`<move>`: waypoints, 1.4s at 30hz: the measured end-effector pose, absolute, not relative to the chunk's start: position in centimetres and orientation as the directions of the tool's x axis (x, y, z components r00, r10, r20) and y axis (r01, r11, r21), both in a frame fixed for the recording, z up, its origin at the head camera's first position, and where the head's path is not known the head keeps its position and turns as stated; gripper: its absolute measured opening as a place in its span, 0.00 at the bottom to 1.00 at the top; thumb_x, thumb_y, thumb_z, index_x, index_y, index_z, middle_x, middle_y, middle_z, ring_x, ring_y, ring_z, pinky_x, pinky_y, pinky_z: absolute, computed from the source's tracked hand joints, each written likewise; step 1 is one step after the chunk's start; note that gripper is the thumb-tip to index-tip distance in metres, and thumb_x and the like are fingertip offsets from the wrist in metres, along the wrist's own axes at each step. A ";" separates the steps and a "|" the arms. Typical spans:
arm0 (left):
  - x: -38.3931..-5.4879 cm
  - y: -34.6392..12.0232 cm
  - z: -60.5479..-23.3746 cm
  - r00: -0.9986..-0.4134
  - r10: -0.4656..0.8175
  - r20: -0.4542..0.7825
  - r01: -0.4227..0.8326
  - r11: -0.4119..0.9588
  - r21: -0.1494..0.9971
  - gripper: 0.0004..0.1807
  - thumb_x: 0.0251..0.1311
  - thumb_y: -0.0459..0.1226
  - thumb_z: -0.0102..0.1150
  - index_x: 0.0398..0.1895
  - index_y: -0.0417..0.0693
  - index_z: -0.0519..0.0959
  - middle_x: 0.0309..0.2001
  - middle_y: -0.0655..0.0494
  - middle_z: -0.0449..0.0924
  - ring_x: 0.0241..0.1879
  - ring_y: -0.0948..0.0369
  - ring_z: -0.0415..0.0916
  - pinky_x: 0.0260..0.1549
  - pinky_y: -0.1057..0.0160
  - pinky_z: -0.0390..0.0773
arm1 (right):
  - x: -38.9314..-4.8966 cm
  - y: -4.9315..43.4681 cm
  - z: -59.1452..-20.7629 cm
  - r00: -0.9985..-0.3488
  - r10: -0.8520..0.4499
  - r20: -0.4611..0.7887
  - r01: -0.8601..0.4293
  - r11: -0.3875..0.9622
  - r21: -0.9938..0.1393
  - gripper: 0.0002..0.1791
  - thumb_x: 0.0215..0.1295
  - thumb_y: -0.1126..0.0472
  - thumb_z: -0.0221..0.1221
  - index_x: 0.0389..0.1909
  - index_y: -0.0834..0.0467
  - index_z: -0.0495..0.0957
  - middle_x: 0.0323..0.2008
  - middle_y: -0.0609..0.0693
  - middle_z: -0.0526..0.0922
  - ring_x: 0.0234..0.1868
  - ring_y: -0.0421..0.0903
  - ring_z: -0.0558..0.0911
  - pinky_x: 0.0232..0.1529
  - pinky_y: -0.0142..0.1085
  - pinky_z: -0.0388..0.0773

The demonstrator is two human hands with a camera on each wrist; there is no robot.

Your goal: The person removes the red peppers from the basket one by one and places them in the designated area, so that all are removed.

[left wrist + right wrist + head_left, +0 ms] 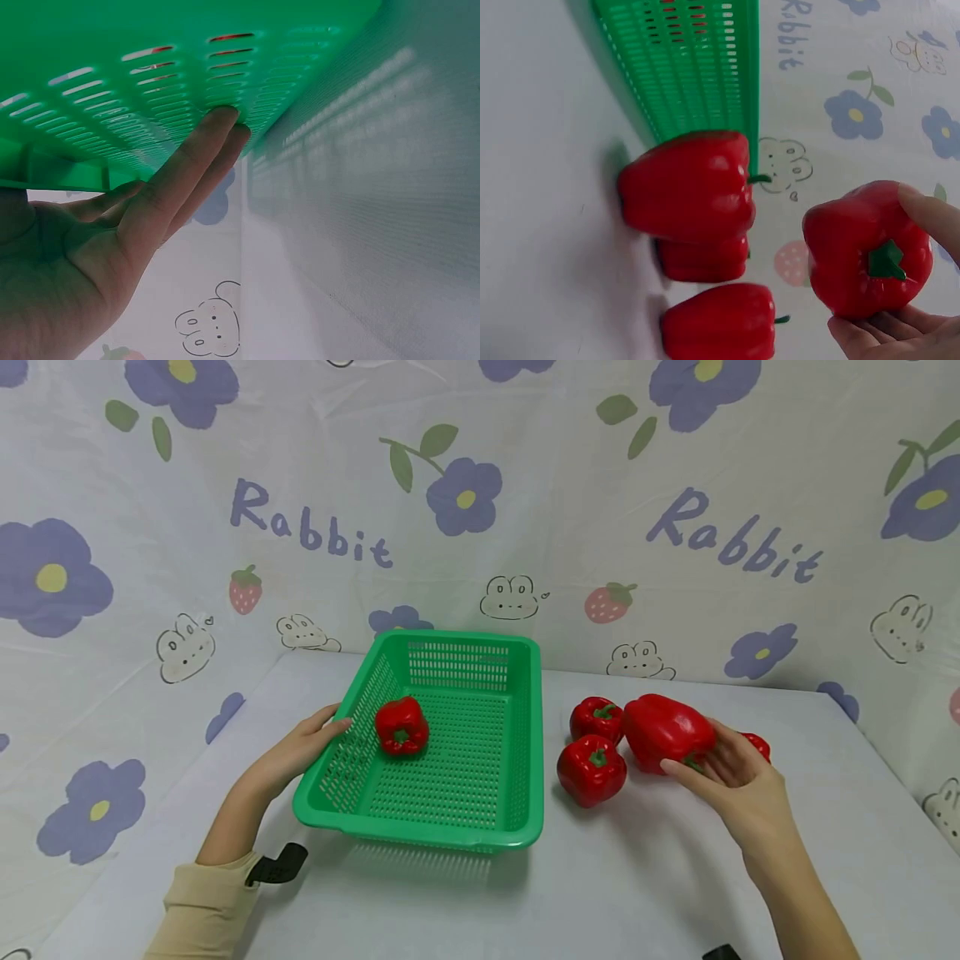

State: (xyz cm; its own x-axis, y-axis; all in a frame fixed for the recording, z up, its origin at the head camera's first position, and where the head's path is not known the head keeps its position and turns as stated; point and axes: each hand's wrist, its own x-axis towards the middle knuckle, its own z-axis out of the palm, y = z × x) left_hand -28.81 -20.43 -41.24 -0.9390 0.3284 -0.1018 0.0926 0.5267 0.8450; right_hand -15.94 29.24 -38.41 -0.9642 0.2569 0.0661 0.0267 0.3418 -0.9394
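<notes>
My right hand [738, 781] grips a red bell pepper [667, 728] with a green stem, raised over the table. In the right wrist view, this pepper [870, 251] sits between thumb and fingers, stem end toward the camera. My left hand [300, 745] holds the left side of a green plastic basket [531, 735], its thumb at the rim. Seen from the left wrist, extended fingers [199, 154] rest against the slotted outer wall. Inside the basket, near its left wall, lies one red bell pepper [402, 727].
Right of the basket, a front pepper [591, 771] and a rear pepper [596, 720] stand close together on the white table [600, 893]. Another pepper [757, 745] shows partly behind my right hand. A printed cloth [562, 485] hangs behind the table.
</notes>
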 end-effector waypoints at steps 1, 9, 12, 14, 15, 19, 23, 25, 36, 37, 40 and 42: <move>-28.8 -20.5 -41.2 -0.939 0.329 -0.101 0.095 0.528 0.844 0.36 0.75 0.54 0.37 0.78 0.47 0.47 0.71 0.37 0.58 0.63 0.46 0.67 0.58 0.48 0.71 | -15.9 29.5 -38.5 -0.964 0.259 0.058 0.038 0.351 -0.936 0.50 0.59 0.46 0.67 0.77 0.49 0.52 0.74 0.58 0.60 0.72 0.53 0.65 0.46 0.14 0.72; -28.8 -20.5 -41.0 -0.940 0.329 -0.095 0.102 0.534 0.840 0.36 0.75 0.54 0.37 0.78 0.47 0.46 0.67 0.36 0.64 0.56 0.51 0.74 0.53 0.55 0.75 | -15.9 31.3 -39.2 -0.980 0.197 -0.036 0.133 0.507 -0.851 0.50 0.60 0.38 0.63 0.76 0.54 0.53 0.72 0.60 0.64 0.69 0.58 0.68 0.45 0.22 0.78; -28.8 -20.5 -41.0 -0.941 0.324 -0.096 0.099 0.535 0.839 0.36 0.75 0.54 0.37 0.78 0.47 0.46 0.67 0.36 0.64 0.55 0.52 0.75 0.52 0.56 0.75 | -15.9 31.6 -39.2 -0.986 0.158 -0.058 0.137 0.558 -0.818 0.49 0.61 0.37 0.62 0.76 0.55 0.54 0.70 0.62 0.67 0.68 0.60 0.69 0.52 0.38 0.80; -28.8 -20.5 -40.9 -0.941 0.324 -0.097 0.098 0.536 0.839 0.36 0.75 0.54 0.37 0.78 0.47 0.46 0.67 0.36 0.64 0.54 0.52 0.75 0.52 0.56 0.75 | -15.9 31.8 -39.1 -0.987 0.143 -0.075 0.145 0.580 -0.802 0.50 0.61 0.37 0.61 0.76 0.57 0.54 0.69 0.64 0.68 0.66 0.61 0.70 0.54 0.46 0.79; -28.8 -20.5 -40.9 -0.941 0.323 -0.097 0.097 0.535 0.839 0.36 0.75 0.54 0.37 0.78 0.47 0.46 0.67 0.36 0.64 0.54 0.53 0.75 0.52 0.57 0.75 | -15.9 31.8 -39.1 -0.987 0.138 -0.081 0.148 0.593 -0.792 0.50 0.61 0.36 0.61 0.76 0.58 0.54 0.68 0.65 0.68 0.66 0.62 0.70 0.54 0.50 0.78; -28.8 -20.5 -41.0 -0.941 0.325 -0.098 0.096 0.532 0.841 0.36 0.75 0.54 0.37 0.78 0.48 0.46 0.68 0.37 0.64 0.54 0.52 0.75 0.52 0.56 0.75 | -16.2 32.1 -39.3 -0.986 0.120 -0.113 0.164 0.627 -0.762 0.52 0.61 0.37 0.61 0.75 0.64 0.52 0.67 0.69 0.68 0.64 0.65 0.70 0.53 0.52 0.79; -28.8 -20.5 -41.1 -0.940 0.326 -0.099 0.096 0.532 0.841 0.36 0.75 0.54 0.37 0.78 0.48 0.46 0.70 0.37 0.60 0.60 0.49 0.70 0.54 0.55 0.74 | -16.4 32.2 -39.6 -0.986 0.105 -0.128 0.166 0.652 -0.740 0.52 0.62 0.38 0.61 0.74 0.67 0.53 0.66 0.71 0.67 0.63 0.66 0.70 0.52 0.51 0.80; -28.7 -20.5 -41.1 -0.940 0.327 -0.100 0.096 0.532 0.842 0.36 0.75 0.54 0.37 0.78 0.48 0.46 0.71 0.38 0.58 0.61 0.48 0.68 0.55 0.55 0.73 | -16.5 32.2 -39.7 -0.985 0.104 -0.140 0.174 0.661 -0.730 0.53 0.61 0.37 0.61 0.74 0.68 0.52 0.66 0.71 0.66 0.63 0.67 0.69 0.51 0.52 0.80; -28.8 -20.6 -41.1 -0.940 0.327 -0.099 0.096 0.531 0.842 0.36 0.75 0.54 0.37 0.78 0.48 0.47 0.72 0.37 0.57 0.64 0.47 0.66 0.58 0.49 0.71 | -17.2 32.1 -40.0 -0.976 0.118 -0.183 0.213 0.690 -0.691 0.57 0.58 0.34 0.63 0.73 0.70 0.52 0.65 0.72 0.65 0.63 0.69 0.65 0.48 0.54 0.81; -28.8 -20.5 -41.1 -0.940 0.325 -0.102 0.092 0.529 0.843 0.36 0.75 0.55 0.37 0.78 0.48 0.47 0.73 0.38 0.55 0.65 0.46 0.64 0.60 0.48 0.69 | -17.3 32.0 -40.0 -0.975 0.120 -0.186 0.216 0.692 -0.689 0.57 0.57 0.34 0.63 0.73 0.70 0.53 0.65 0.73 0.65 0.63 0.69 0.64 0.48 0.54 0.81; -28.8 -20.5 -41.2 -0.940 0.325 -0.107 0.087 0.529 0.844 0.36 0.75 0.55 0.37 0.78 0.49 0.47 0.74 0.39 0.53 0.67 0.45 0.61 0.61 0.46 0.68 | -17.4 31.8 -40.2 -0.975 0.123 -0.185 0.218 0.692 -0.688 0.56 0.56 0.34 0.63 0.72 0.69 0.54 0.65 0.73 0.65 0.62 0.70 0.63 0.47 0.53 0.81; -28.8 -20.5 -41.2 -0.940 0.323 -0.110 0.084 0.531 0.843 0.36 0.75 0.55 0.37 0.78 0.49 0.46 0.74 0.38 0.54 0.67 0.44 0.62 0.61 0.46 0.68 | -17.4 31.7 -40.3 -0.976 0.125 -0.177 0.213 0.693 -0.689 0.56 0.56 0.35 0.64 0.72 0.69 0.56 0.64 0.73 0.66 0.62 0.70 0.64 0.47 0.53 0.81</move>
State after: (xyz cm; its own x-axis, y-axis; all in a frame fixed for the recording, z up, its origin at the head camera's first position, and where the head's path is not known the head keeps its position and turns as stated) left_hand -28.79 -20.51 -41.16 -0.9399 0.3233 -0.1097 0.0844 0.5313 0.8430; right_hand -17.38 31.70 -40.33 -0.9763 0.1250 -0.1765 0.2133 0.6927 -0.6890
